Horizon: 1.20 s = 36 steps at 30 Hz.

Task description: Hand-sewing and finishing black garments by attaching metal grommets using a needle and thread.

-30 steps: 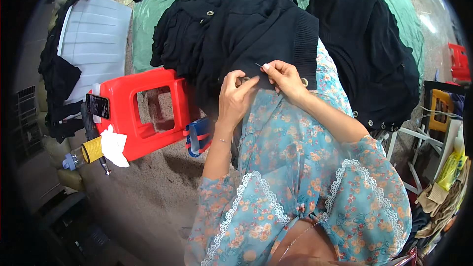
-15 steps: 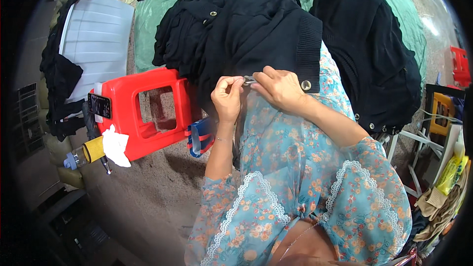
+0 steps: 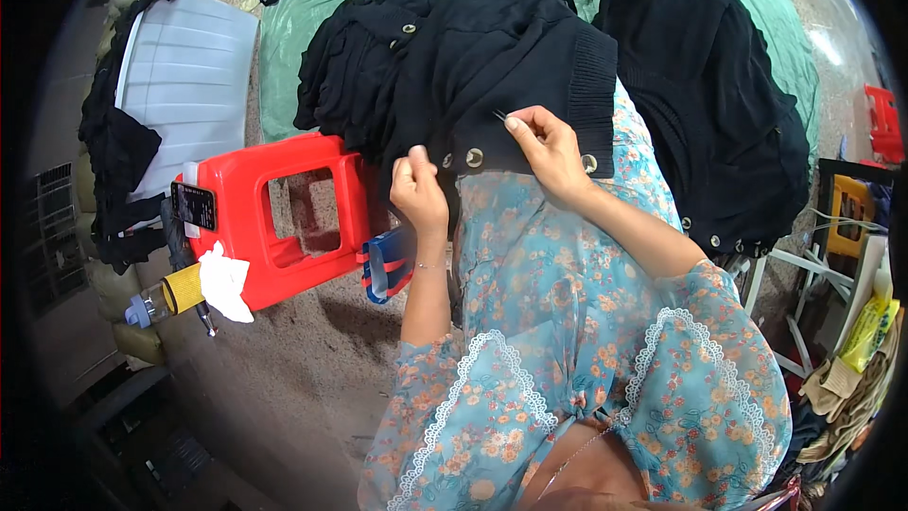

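Observation:
A black knit cardigan [image 3: 501, 66] with a ribbed hem lies across my lap. Along its near edge several pale round buttons [image 3: 475, 158] show. My right hand [image 3: 556, 149] is closed over a small dark metal tool [image 3: 499, 115]; its thin paired tips stick out past the fingers above the cloth, and its kind is mostly hidden by the hand. To the left, my left hand [image 3: 418, 191] is closed with curled fingers beside the cardigan's edge. Whatever it may pinch is too small to make out.
At my left stands a red plastic stool [image 3: 284, 298] with a phone [image 3: 193, 204], a white tissue [image 3: 224, 284] and a bottle [image 3: 161, 298] near it. Beyond is a pale blue tub [image 3: 189, 76]. More black garments [image 3: 700, 85] lie on a green sheet [image 3: 284, 47].
My hands, close together over a button at the cardigan's edge before, are now apart. The right has moved up and right with the tool; the left has shifted slightly left.

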Motion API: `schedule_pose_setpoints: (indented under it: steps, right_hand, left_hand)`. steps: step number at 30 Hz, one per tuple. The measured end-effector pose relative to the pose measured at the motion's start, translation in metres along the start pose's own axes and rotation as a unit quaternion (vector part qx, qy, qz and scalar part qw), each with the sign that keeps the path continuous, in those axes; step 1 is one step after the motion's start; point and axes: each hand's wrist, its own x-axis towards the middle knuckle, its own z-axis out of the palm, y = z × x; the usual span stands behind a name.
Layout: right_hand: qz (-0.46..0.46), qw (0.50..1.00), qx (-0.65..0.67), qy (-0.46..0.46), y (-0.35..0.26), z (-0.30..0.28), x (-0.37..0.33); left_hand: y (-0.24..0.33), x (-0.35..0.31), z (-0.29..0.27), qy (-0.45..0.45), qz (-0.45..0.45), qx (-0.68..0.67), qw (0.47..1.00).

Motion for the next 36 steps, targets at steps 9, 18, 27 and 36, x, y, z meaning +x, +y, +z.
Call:
schedule_pose_setpoints:
  steps: [9,18,27,36]
  right_hand:
    - [0.088,0.984,0.122,-0.098,0.024,0.005,0.000]
    - [0.015,0.992,0.022,-0.122,0.025,0.008,0.001]
    - [0.015,0.988,-0.036,-0.147,0.005,0.005,-0.004]
    - [-0.190,0.953,-0.184,-0.147,-0.004,0.007,-0.005]
  left_hand:
    - [0.026,0.004,0.001,-0.282,0.211,0.098,0.931]
    - [0.024,-0.008,-0.001,-0.223,0.102,0.107,0.964]
    - [0.014,-0.007,0.007,-0.179,0.084,0.140,0.970]
    - [-0.016,-0.001,0.015,-0.146,-0.133,-0.056,0.979]
